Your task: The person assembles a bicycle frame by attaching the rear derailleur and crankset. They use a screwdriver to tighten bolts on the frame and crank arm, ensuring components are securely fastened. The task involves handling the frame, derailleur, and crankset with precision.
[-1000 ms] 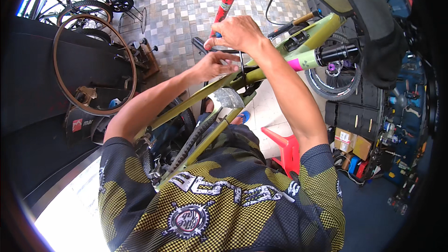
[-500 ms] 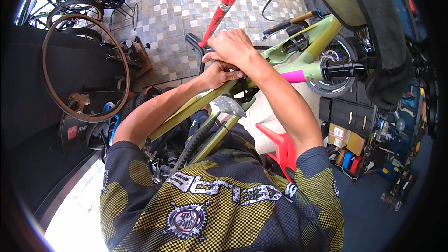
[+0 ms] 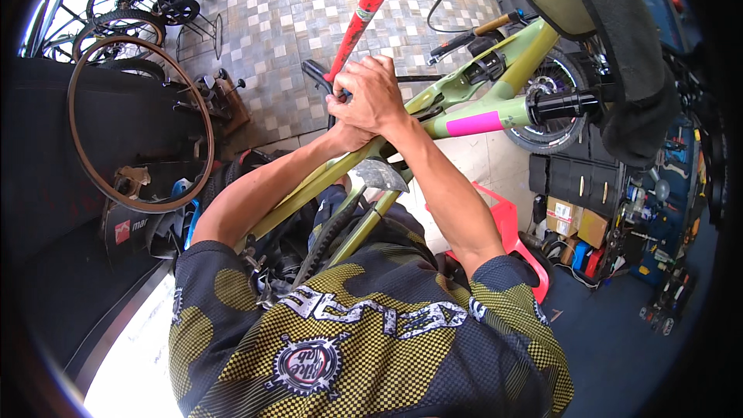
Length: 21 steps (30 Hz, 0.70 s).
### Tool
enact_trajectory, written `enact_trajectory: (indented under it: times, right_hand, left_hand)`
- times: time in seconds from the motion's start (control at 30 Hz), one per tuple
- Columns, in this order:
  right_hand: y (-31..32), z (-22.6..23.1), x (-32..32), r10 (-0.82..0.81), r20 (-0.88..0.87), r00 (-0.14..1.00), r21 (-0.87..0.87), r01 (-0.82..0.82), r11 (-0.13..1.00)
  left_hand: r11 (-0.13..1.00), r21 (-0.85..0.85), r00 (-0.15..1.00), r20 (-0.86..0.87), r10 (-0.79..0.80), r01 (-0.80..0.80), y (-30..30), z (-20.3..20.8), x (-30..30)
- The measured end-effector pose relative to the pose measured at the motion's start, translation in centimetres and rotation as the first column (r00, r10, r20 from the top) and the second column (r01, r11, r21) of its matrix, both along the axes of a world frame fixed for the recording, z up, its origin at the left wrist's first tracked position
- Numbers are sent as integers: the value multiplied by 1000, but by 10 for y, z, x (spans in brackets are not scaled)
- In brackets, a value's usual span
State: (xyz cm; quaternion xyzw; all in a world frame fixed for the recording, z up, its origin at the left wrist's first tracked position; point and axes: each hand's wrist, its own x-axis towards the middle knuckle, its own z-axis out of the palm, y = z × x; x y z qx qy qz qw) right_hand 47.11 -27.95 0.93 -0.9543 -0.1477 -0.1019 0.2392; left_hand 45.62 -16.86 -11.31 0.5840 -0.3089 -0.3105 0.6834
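Observation:
A green bicycle frame point(image 3: 472, 124) with a pink patch on one tube lies slantwise in front of me, under my forearms. My right hand point(image 3: 370, 97) is closed over the frame, its fingers curled round something I cannot make out. Just beneath it, against the frame tube, is my left hand point(image 3: 350, 138); the right hand covers its fingers. The lower end of a scuffed red tube point(image 3: 364, 19) meets a black fitting point(image 3: 316, 71) right beside my right knuckles. Nearer my body, a grey curved guard point(image 3: 379, 175) sits over a tyre point(image 3: 325, 236).
A brown-rimmed wheel hoop point(image 3: 71, 116) leans at the left by a dark panel. Several bicycles point(image 3: 124, 19) stand far left. To the right are a red plastic stool point(image 3: 503, 220), cardboard boxes point(image 3: 563, 217), tools, and a dark cloth point(image 3: 638, 120) hanging over the frame.
My right hand has shifted slightly left and its fingers have curled tighter. It now covers my left hand's fingers, which showed before. The red stool appears further right.

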Motion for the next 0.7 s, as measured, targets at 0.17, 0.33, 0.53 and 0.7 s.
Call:
enact_trajectory:
  times: [0.17, 0.33, 0.53, 0.7]
  right_hand:
    - [2, -6, 5, -23, -31, 999, 238, 30, 971]
    - [-47, 3, 3, 151, -358, 921, 775, 203, 598]
    - [-15, 28, -30, -337, -170, 926, 298, 374, 878]
    - [-15, 10, -46, -214, -226, 950, 834, 302, 461]
  left_hand:
    - [999, 12, 982, 183, 42, -45, 2, 4, 0]
    - [990, 122, 925, -380, -21, 72, -9, 40, -1]
    - [992, 130, 966, -259, 24, 10, -3, 32, 2]
    - [994, 87, 968, -248, -44, 68, -3, 39, 3]
